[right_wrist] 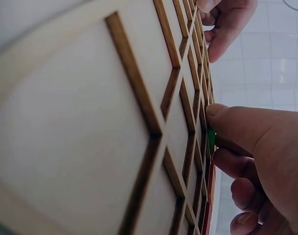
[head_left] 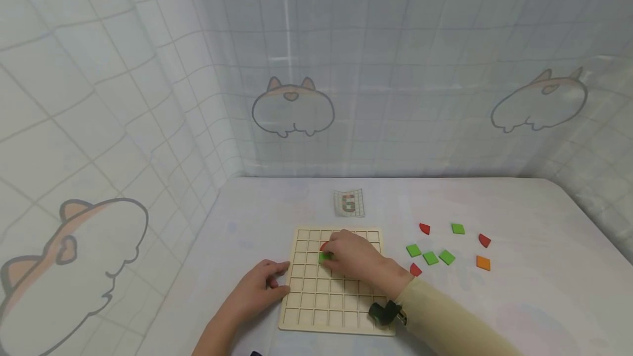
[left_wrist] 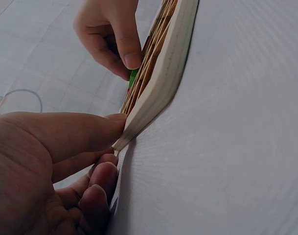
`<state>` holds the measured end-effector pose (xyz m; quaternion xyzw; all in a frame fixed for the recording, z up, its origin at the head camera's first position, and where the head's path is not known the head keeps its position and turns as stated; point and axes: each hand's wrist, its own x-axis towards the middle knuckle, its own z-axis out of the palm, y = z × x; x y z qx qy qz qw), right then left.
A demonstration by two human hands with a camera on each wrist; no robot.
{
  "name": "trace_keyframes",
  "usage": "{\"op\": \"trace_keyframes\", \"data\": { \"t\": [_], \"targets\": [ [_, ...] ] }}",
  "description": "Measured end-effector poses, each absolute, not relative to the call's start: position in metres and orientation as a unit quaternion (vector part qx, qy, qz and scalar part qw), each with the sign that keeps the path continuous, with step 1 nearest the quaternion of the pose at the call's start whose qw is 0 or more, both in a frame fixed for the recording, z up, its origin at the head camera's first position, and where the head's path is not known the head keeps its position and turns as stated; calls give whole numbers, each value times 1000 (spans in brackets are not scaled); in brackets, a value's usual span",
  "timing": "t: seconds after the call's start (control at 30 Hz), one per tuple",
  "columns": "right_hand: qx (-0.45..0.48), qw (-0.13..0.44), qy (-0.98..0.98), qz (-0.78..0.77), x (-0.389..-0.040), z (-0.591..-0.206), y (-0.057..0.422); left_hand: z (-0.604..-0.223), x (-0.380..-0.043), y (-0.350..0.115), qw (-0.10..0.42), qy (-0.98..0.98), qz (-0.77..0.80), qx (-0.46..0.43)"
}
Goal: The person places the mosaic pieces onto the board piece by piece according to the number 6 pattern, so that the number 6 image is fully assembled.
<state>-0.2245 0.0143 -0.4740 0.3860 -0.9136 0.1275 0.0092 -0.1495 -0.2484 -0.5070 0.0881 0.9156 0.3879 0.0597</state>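
A light wooden grid board [head_left: 321, 285] lies on the table. My right hand [head_left: 357, 257] is over its upper middle, pinching a green square tile [head_left: 323, 257] between thumb and fingers at a grid cell. Just above that tile a red quarter-round piece [head_left: 324, 246] shows on the board, partly hidden by the fingers. In the right wrist view the green tile [right_wrist: 211, 139] is edge-on by the thumb. At the board's left edge my left hand [head_left: 262, 287] rests its thumb and index finger, apart from each other, against the wood.
Right of the board lie several green square tiles [head_left: 431, 258], red quarter-round pieces [head_left: 425, 228] and an orange square tile [head_left: 483, 263]. Behind the board is a small pattern card [head_left: 349, 203] with a G-like figure. A patterned curtain [head_left: 395, 98] stands at the back.
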Motion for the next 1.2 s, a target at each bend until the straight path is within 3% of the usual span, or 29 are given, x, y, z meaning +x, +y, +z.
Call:
{"op": "trace_keyframes", "data": {
  "t": [0.6, 1.2],
  "targets": [
    [376, -6, -917, 135, -221, -466, 18, -503, -149, -244, 73, 915, 389, 79],
    [353, 8, -921, 167, -213, -465, 53, -503, -148, -244, 69, 920, 380, 64]
  ]
}}
